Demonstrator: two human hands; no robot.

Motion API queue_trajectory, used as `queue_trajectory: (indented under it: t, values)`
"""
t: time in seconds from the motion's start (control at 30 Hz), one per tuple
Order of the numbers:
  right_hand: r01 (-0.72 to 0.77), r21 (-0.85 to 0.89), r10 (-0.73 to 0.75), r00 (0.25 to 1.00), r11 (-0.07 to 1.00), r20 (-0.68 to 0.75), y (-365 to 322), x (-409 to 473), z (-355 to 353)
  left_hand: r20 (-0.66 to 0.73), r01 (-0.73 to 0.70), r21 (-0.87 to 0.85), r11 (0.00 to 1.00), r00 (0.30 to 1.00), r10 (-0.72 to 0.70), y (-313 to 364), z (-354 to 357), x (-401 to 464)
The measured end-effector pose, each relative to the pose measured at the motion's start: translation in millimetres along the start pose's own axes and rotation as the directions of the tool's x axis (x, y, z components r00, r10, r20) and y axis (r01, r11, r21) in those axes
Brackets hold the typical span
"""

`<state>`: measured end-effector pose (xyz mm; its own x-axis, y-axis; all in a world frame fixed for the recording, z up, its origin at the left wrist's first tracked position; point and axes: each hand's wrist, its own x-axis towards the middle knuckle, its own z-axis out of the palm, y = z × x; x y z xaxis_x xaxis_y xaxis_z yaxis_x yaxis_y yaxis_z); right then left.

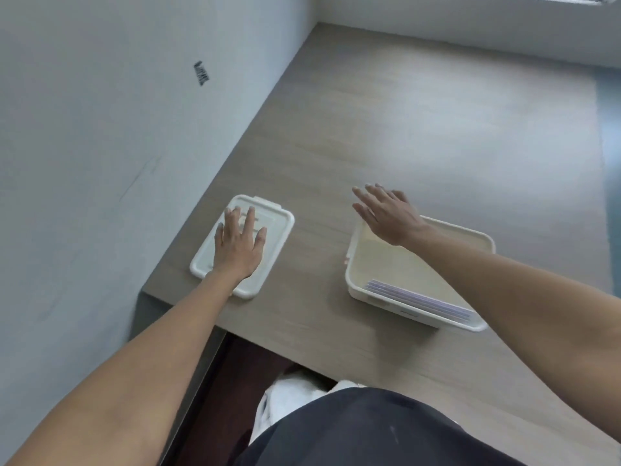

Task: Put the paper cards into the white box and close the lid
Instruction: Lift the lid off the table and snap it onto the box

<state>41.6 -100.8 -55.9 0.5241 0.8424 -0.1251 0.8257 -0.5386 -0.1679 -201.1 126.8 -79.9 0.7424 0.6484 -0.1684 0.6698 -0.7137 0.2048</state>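
A white lid (275, 230) lies flat near the table's left edge. My left hand (240, 245) rests flat on it, fingers spread. To the right stands the white box (376, 299), open on top. A stack of pale purple paper cards (420, 299) stands against its near wall. My right hand (386, 213) hovers over the box's far left corner, fingers apart and empty; my forearm hides part of the far rim.
The wooden table (437, 129) runs to a white wall (84, 163) on the left and another at the back. Its near edge drops off just below the lid. My dark clothing and white shoes show below.
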Motion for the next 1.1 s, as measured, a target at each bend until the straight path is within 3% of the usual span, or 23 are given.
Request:
queue_trajectory:
  t: [0.17,0.37,0.53,0.67,0.83,0.97,1.1]
  values:
    - [0.187,-0.046,-0.185,0.982,0.981,0.038,-58.4,48.6,6.5,0.033,0.117,0.062,0.991,0.992,-0.119,-58.7,0.7,-32.2]
    - [0.239,-0.044,-0.23,0.962,0.97,0.148,-107.1,91.7,24.0,0.082,0.237,0.007,0.971,0.968,-0.237,-91.6,8.5,-58.3]
    - [0.129,-0.034,-0.107,0.921,0.991,0.374,-136.9,114.6,51.5,0.098,0.355,-0.074,0.932,0.932,-0.348,-92.5,19.6,-71.4]
    - [0.049,0.014,-0.05,0.904,0.999,0.425,-149.6,127.3,65.5,0.189,0.456,-0.19,0.87,0.886,-0.423,-82.1,28.5,-77.0]
    - [-0.066,0.152,-0.012,0.888,0.986,0.461,-165.1,135.5,79.4,0.325,0.613,-0.422,0.668,0.79,-0.52,-55.9,40.6,-82.2]
    - [-0.155,0.242,0.047,0.915,0.958,0.402,-165.4,135.4,78.1,0.274,0.607,-0.69,0.395,0.724,-0.634,-51.3,36.3,-74.1]
    - [-0.29,0.327,0.137,0.897,0.9,0.42,-163.8,139.9,71.4,0.335,0.615,-0.777,0.135,0.585,-0.738,-59.1,23.3,-66.7]
